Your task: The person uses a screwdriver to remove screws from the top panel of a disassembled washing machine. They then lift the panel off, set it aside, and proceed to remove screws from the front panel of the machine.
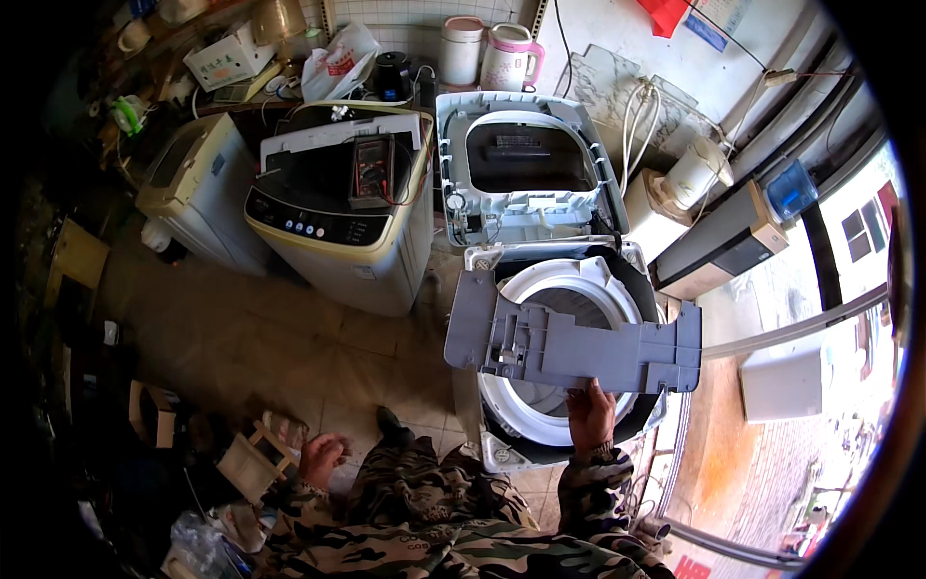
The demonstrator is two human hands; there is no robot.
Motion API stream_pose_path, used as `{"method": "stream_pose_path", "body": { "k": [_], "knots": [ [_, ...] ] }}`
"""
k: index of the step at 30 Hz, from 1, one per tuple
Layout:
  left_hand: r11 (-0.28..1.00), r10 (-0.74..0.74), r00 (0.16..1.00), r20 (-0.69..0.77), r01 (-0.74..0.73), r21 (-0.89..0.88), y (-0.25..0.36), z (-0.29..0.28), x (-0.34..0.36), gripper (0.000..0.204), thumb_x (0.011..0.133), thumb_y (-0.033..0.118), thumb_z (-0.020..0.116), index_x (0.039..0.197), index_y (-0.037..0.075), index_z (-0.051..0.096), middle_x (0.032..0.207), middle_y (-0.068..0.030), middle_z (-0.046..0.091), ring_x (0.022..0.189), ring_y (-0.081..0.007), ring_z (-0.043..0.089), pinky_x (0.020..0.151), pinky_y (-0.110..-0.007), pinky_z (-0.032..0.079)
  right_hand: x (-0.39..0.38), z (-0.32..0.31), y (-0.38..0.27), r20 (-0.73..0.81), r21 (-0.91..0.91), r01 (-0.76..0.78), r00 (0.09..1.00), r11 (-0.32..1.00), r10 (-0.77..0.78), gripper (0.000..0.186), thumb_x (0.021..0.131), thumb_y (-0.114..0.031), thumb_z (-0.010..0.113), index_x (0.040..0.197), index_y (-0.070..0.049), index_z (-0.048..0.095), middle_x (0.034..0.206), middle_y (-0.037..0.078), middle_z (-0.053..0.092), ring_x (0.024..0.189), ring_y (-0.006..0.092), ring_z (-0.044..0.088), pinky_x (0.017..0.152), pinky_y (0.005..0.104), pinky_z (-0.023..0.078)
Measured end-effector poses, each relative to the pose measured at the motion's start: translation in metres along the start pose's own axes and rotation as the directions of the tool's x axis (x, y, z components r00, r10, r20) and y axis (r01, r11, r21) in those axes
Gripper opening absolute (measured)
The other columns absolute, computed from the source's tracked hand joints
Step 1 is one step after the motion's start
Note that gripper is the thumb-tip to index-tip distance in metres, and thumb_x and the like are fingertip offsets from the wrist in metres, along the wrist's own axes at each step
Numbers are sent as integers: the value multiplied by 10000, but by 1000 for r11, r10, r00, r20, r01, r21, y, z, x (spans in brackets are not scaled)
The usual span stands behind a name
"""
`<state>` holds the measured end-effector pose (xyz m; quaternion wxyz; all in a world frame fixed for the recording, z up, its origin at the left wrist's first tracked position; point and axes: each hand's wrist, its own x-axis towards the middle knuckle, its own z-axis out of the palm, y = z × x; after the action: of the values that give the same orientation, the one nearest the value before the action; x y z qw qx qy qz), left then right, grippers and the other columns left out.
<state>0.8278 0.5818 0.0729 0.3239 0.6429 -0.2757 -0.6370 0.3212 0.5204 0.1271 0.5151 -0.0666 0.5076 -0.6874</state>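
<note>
My right hand grips the lower edge of a long grey plastic panel, held over an opened top-loading washing machine with a white ring round its tub. Behind it stands the detached top frame of the machine, its wide opening facing me. My left hand is low at my left side, fingers curled; whether anything small is in them I cannot make out.
Another washer carries a multimeter; an older one stands left. Behind are kettles and bags. A water dispenser stands right, beside a glass doorway. Boxes and clutter lie at lower left on the tiled floor.
</note>
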Motion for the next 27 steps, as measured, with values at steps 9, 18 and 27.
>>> {"method": "stream_pose_path", "body": {
  "k": [9,18,27],
  "knots": [
    [995,57,981,183,-71,71,77,-38,64,375,1017,180,607,1322,-36,580,1185,-132,680,1044,-200,663,880,-355,548,-15,66,26,-33,-22,29,999,999,-30,180,1022,-220,610,1103,-60,620,956,50,676,826,184,656,709,324,539],
    [997,-66,863,500,37,68,170,66,150,631,1037,288,586,1532,-1,323,1378,-146,558,1129,-187,614,933,-336,499,12,55,37,-44,19,5,999,1000,-4,169,1022,-175,597,1122,-44,640,983,63,695,826,192,670,702,326,561],
    [977,-209,821,531,153,148,221,146,237,619,1031,304,574,1529,22,339,1356,-134,568,1161,-205,601,991,-370,479,113,68,26,13,13,-41,999,999,41,156,1004,-141,604,1111,-44,664,1016,91,729,860,231,714,713,377,600]
  ]
}}
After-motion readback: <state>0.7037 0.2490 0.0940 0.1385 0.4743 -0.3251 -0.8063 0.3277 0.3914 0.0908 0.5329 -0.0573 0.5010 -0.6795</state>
